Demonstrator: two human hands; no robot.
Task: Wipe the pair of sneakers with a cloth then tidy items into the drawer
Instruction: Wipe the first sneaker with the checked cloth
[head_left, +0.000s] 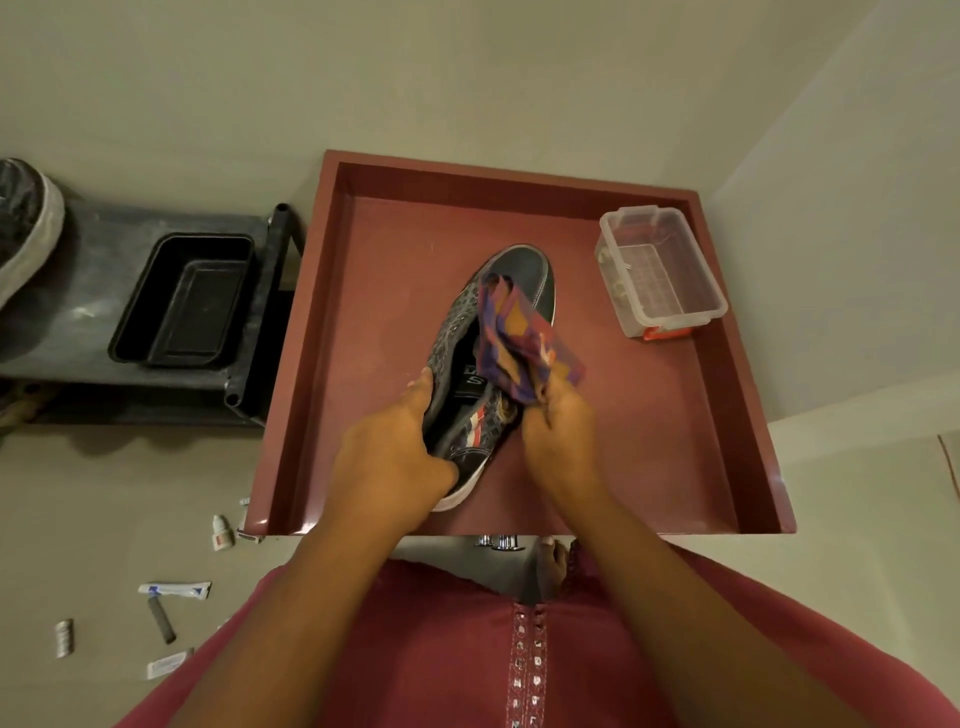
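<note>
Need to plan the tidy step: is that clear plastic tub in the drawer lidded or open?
Open. The clear tub sits in the drawer's far right corner with no lid on it; its ribbed bottom shows through the top. Contents: too unclear to tell.

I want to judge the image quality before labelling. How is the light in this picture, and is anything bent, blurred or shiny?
Head view: dim, warm indoor light; soft shadows under the rack. The wide lens bows the drawer edges outward. A faint sheen lies on its near rim. The cloth in the right hand looks slightly smeared; the sneaker in the left hand is fairly sharp.
</note>
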